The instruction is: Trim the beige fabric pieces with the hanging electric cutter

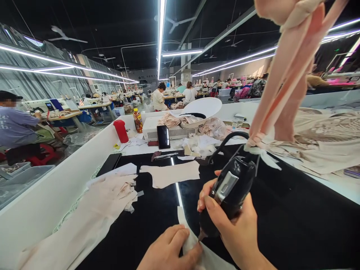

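My right hand [242, 228] is wrapped around a black corded hand tool [242, 180] with a silver switch plate and a narrow pointed tip. The tip points down onto a pale fabric piece [215, 258] on the black tabletop [295, 221]. My left hand [165, 249] holds that fabric down, its thumb close beside the tool tip. Knotted pink fabric strips [284, 75] run upward from the tool's cord end. A second pale cut piece [173, 173] lies flat farther back. To the left is a heap of pale fabric pieces [92, 213].
A white raised edge [70, 161] borders the table's left side. At the back are a phone [163, 137], a pen [165, 156], a red container [120, 131], a bottle [137, 120] and a white vented box [153, 131]. Fabric [323, 146] is piled right. Other people sit at sewing machines.
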### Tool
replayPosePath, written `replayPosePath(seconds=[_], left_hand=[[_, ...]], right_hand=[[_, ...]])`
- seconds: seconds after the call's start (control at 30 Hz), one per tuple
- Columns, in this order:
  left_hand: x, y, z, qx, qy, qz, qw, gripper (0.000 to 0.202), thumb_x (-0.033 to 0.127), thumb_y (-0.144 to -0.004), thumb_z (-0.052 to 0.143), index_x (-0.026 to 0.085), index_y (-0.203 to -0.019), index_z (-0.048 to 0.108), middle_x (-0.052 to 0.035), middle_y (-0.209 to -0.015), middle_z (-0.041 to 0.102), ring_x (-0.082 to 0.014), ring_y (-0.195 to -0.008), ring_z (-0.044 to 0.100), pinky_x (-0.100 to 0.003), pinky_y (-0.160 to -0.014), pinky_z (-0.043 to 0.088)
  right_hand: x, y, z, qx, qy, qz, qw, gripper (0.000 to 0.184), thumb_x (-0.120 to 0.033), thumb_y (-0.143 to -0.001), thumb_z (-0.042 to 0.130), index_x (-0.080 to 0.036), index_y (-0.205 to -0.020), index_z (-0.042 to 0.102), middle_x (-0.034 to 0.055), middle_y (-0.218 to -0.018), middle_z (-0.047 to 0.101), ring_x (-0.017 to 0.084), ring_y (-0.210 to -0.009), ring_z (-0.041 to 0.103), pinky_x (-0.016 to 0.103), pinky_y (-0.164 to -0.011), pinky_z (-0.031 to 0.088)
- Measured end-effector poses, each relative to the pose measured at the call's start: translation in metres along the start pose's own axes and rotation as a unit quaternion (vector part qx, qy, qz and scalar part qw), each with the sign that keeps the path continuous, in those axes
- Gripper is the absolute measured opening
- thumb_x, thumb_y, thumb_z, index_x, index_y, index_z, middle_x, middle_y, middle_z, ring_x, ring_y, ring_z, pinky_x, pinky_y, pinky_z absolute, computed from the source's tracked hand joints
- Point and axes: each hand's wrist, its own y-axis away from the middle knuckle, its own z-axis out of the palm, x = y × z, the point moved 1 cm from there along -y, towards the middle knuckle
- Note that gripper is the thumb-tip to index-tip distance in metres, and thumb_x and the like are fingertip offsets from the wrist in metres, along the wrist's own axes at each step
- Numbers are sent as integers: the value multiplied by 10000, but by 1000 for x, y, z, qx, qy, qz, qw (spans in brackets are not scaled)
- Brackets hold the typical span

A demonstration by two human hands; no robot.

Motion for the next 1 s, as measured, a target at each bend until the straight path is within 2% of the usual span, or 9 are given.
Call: replayPosePath(seconds=[0.03, 0.1, 0.23, 0.37, 0.57, 0.77, 0.93, 1.0], left_hand=[[1, 1, 2, 19, -3, -11, 1000, 397, 354, -1137, 302, 266, -1080, 684, -45, -954, 672, -184, -869, 723, -226, -680, 637], [2, 2, 3, 22, -6, -17, 1000, 368, 296, -1128, 319, 265, -1062, 679, -39, -949, 676, -179, -865, 727, -216, -669, 635], [1, 5, -1, -38, -2, 8, 999, 261, 264, -1100, 425, 261, -1122, 685, -39, -988, 702, -187, -908, 744, -228, -712, 652], [0, 9, -2, -71, 8, -3, 997, 251, 282, -1104, 448, 263, -1136, 696, -41, -1043, 718, -169, -947, 748, -198, -742, 647], [1, 10, 2, -62, 27, -16, 998, 254, 289, -1105, 465, 257, -1109, 717, -43, -1043, 734, -177, -972, 759, -216, -780, 660], [3, 15, 9, -37, 23, -27, 999, 282, 246, -1087, 459, 256, -1042, 737, -43, -1004, 758, -187, -930, 776, -221, -741, 670], [4, 21, 13, -34, 15, -21, 999, 233, 244, -1075, 499, 255, -1018, 724, -22, -1026, 765, -173, -946, 776, -208, -765, 665], [2, 18, 11, -42, 30, -23, 998, 243, 237, -1086, 474, 260, -1081, 716, -26, -1032, 757, -168, -968, 769, -211, -798, 659]], right_hand=[[1, -1, -1, 0, 0, 0, 1000, 370, -224, -888, 748, -303, -1189, 549, -61, -778, 679, 124, -560, 623, 250, -560, 566], [4, -4, -2, -7, -4, -7, 1000, 380, -235, -892, 759, -300, -1197, 542, -53, -783, 686, 132, -559, 630, 259, -547, 564], [9, -7, 0, -17, -16, -15, 1000, 438, -247, -864, 798, -296, -1210, 534, -49, -787, 690, 142, -573, 639, 277, -567, 568], [8, -5, 6, -2, -11, 10, 1000, 383, -254, -864, 779, -293, -1172, 556, -59, -777, 679, 129, -571, 625, 273, -591, 558], [8, -8, 7, 2, -29, 0, 1000, 377, -261, -868, 799, -305, -1152, 554, -63, -789, 681, 130, -577, 634, 273, -576, 561], [15, -15, 10, -16, -31, -18, 999, 411, -243, -855, 817, -304, -1153, 542, -61, -785, 691, 137, -567, 657, 251, -521, 567], [10, -12, 14, -10, -20, 1, 1000, 399, -271, -874, 791, -307, -1178, 536, -63, -782, 681, 123, -519, 619, 204, -408, 489], [9, -12, 15, -8, -21, 7, 1000, 372, -290, -877, 785, -304, -1158, 541, -58, -783, 678, 132, -544, 634, 201, -403, 481]])
